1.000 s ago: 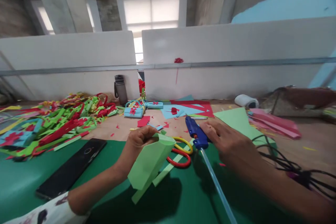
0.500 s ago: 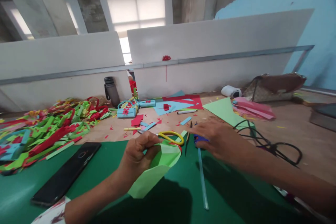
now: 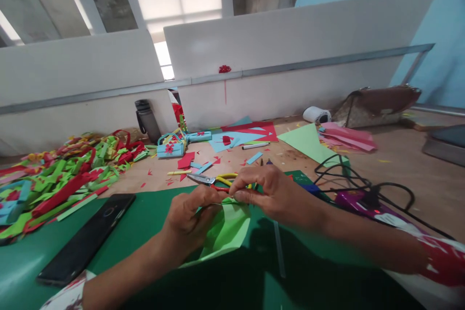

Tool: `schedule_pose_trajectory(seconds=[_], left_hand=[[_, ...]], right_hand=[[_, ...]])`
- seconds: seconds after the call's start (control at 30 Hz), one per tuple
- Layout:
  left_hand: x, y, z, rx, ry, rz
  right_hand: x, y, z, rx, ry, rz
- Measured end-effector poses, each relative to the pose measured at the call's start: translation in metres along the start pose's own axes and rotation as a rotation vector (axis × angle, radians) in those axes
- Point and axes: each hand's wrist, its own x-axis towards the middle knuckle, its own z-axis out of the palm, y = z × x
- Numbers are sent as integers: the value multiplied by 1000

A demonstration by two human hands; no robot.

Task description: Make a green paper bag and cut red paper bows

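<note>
Pinching at the rim: left hand (image 3: 196, 210) has fingers closed on the green paper (image 3: 230, 227), right hand (image 3: 267, 193) thumb and forefinger nipped together at the same edge. Paper sits between the hands, over the green mat (image 3: 152, 225). Risks, my guess: uneven pulling could tear or crease it; loose fingertips, edge slips; scissors (image 3: 209, 180) just beyond, easily knocked.

The left hand (image 3: 192, 213) and right hand (image 3: 272, 193) hide the pinched rim of the green paper (image 3: 229, 228), the right arm (image 3: 345, 223) seems to cover most of the glue gun (image 3: 310, 188), and the view's left edge crops a blue bag (image 3: 13, 206).
</note>
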Motion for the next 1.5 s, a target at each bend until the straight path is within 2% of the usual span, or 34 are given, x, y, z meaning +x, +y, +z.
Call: schedule_pose_trajectory(seconds=[0.4,0.87,1.0,1.13,1.33,1.5], left_hand=[[1,1,-1,46,-3,19],[9,11,-1,33,65,112],[9,8,-1,-29,6,97],[9,6,-1,28,-29,106],[4,7,-1,76,-67,65],[-3,1,1,-37,-76,62]], right_hand=[[-6,2,-2,-121,-24,-198],[-8,8,4,-330,37,-276],[-10,11,8,-374,83,-295],[-11,13,10,-375,119,-319],[-10,12,10,-327,97,-326],[-12,14,14,-307,139,-332]])
